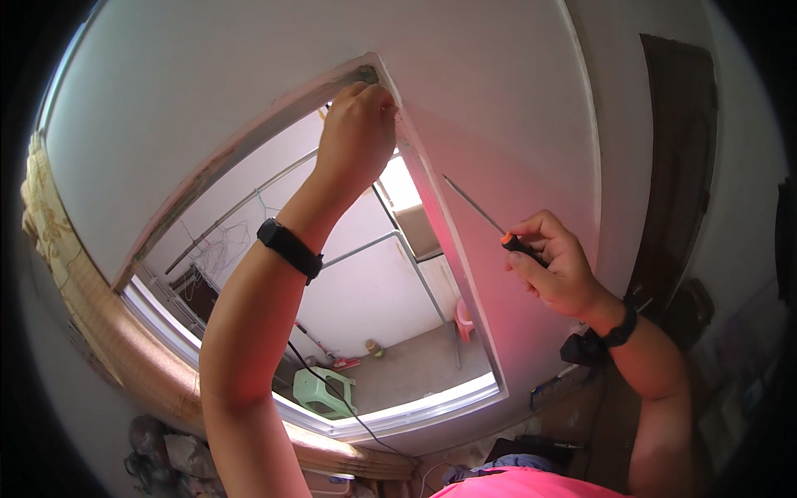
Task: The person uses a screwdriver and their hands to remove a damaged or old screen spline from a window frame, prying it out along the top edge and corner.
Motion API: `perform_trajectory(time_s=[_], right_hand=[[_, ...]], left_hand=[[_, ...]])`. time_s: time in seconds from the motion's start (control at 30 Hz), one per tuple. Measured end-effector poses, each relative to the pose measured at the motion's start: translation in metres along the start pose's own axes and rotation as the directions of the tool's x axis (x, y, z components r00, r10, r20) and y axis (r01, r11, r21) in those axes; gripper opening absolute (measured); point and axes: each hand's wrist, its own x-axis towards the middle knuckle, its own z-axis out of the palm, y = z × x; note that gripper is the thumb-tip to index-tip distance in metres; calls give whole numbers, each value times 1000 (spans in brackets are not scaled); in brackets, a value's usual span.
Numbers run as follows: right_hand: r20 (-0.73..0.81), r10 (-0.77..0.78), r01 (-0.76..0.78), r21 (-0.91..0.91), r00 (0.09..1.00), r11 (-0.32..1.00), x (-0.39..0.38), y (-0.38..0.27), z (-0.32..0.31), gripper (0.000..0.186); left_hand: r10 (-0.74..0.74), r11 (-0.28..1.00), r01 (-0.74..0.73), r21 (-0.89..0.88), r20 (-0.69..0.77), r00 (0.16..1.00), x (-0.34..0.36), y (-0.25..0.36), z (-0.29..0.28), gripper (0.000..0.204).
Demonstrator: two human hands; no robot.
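Observation:
My left hand (357, 137) is raised to the top corner of a window opening (207, 166). Its fingers are curled together against the rough, bare edge there, and whatever they may pinch is hidden. To the right of the opening, my right hand (560, 264) grips a screwdriver (508, 239) by its black and orange handle. The thin metal shaft slants up and left in front of the white wall (515, 166), its tip apart from the window edge. A black band sits on each wrist.
Through the opening I see a green plastic stool (320, 390), a pink stool (464, 319), wire hangers (224, 249) on a rail and a dark cable (332, 386). A patterned curtain (50, 207) hangs at left; a dark door (677, 149) stands right. Bags (187, 452) lie lower left.

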Motion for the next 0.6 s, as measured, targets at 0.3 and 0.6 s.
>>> perform_trajectory(time_s=[0.3,0.6], right_hand=[[36,-20,19,28,999,999,17,6,4,24],[20,-39,38,44,999,998,10,19,-6,24]], left_hand=[[-326,925,343,-166,121,937,4,21,1,11],[-17,982,69,-173,283,959,-36,16,-2,44]])
